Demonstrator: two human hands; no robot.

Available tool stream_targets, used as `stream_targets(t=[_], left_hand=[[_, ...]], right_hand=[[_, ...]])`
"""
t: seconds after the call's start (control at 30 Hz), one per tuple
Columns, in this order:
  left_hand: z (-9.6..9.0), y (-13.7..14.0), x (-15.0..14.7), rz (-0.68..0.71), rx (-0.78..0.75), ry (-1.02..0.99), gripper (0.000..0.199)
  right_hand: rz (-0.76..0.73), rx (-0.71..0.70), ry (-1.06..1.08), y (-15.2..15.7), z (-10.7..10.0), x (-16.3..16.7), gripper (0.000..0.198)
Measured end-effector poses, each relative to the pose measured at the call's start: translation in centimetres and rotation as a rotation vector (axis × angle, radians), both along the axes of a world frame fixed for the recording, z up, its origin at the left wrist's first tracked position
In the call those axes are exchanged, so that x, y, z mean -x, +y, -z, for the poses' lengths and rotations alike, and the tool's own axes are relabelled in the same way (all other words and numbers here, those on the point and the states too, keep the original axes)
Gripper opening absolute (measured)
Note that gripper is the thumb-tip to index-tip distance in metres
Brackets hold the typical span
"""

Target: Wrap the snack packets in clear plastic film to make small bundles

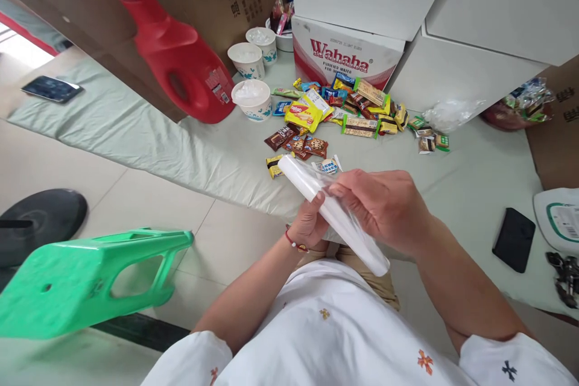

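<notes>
A white roll of clear plastic film [301, 176] slants across the space in front of my chest. My left hand [310, 224] is wrapped around its middle, the thumb on top. Pinched in the fingers of my right hand [382, 205] is the loose sheet of film, pulled up off the roll. Just beyond the roll lie a white-and-blue snack packet [326, 166], a yellow packet [274, 166] and several brown cookie packets [315, 146]. Farther back is a heap of wrapped snacks [304, 114]. The right palm is hidden.
Three paper cups [251, 110] with clear plastic inside stand beside a red jug [181, 60]. Behind the snacks is a Wahaha carton [348, 54]. Crumpled plastic [452, 114] lies right of the heap. A black phone [514, 240] rests at right, a green stool [58, 289] at left.
</notes>
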State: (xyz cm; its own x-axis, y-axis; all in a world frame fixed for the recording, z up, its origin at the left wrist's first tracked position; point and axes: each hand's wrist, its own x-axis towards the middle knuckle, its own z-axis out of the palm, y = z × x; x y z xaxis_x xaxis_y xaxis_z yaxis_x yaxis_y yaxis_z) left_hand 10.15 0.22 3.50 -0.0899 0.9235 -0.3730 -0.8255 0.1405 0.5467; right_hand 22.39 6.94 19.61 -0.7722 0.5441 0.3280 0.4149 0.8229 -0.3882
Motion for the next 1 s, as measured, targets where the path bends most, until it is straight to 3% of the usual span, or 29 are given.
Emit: stream_targets(t=[0.13, 0.2, 0.37, 0.57, 0.7, 0.8, 1.0], left_hand=[[0.6, 0.6, 0.1, -0.012, 0.016, -0.014, 0.056], [0.9, 0.8, 0.9, -0.008, 0.062, -0.054, 0.053], [0.9, 1.7, 1.9, 0.112, 0.094, -0.111, 0.050], [0.3, 2.7, 0.8, 0.158, 0.252, 0.273, 0.058], [0.0, 3.2, 1.7, 0.175, 0.221, 0.230, 0.041], [-0.1, 3.5, 1.7, 0.146, 0.291, 0.230, 0.033], [0.5, 4.2, 0.7, 0.086, 0.350, 0.809, 0.057]], right_hand=[[0.179, -0.204, 0.062, 2.0, -1.0, -3.8, 0.037], [0.239, -0.237, 0.064, 3.2, -1.2, -6.0, 0.033], [0.407, -0.106, 0.108, 5.3, -0.3, -9.5, 0.031], [0.601, -0.014, 0.062, 6.0, 1.8, -12.7, 0.038], [0.781, 0.109, 0.046, 6.5, 4.2, -16.4, 0.038], [0.874, 0.226, 0.042, 6.6, 6.2, -18.5, 0.037], [0.944, 0.297, -0.021, 6.3, 9.4, -21.2, 0.030]])
